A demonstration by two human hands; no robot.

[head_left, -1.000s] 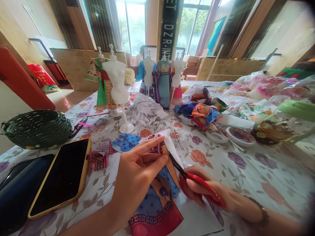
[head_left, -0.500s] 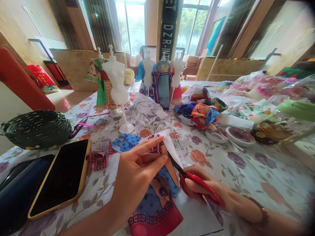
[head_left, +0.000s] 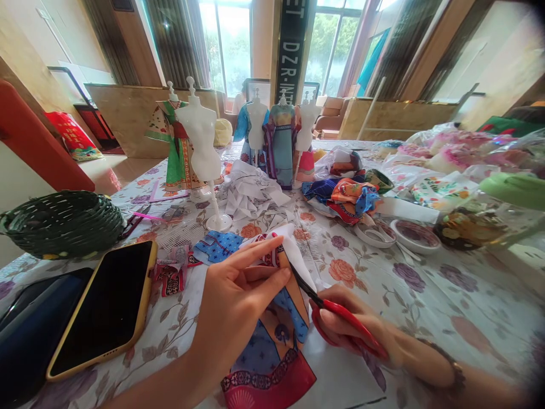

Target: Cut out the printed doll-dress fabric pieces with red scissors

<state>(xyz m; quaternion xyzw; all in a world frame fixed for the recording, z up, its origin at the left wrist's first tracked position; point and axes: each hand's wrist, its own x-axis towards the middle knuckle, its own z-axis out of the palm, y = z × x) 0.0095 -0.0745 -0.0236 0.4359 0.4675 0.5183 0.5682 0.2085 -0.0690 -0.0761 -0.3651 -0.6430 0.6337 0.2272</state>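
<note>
My left hand (head_left: 244,289) is closed, thumb and fingers pinching a printed piece of fabric (head_left: 272,352), blue with a red patterned hem and white margins. Its lower part hangs toward me, and my fingers cover some of the upper part. Red-handled scissors (head_left: 353,324) are gripped in my right hand (head_left: 357,318), with fingers through the handles. Their dark blades run up along the right edge of the fabric, the tips close to my left thumb. Beyond my left hand lies a blue patterned fabric piece (head_left: 219,247), with red patterned scraps (head_left: 172,275) to its left.
A phone in a yellow case (head_left: 104,312) and a dark shiny object (head_left: 38,329) lie at left, before a green woven basket (head_left: 63,224). A bare white mannequin (head_left: 200,139), paper scraps (head_left: 253,190), crumpled colourful fabrics (head_left: 347,196) and tape rolls (head_left: 415,236) stand or lie farther back.
</note>
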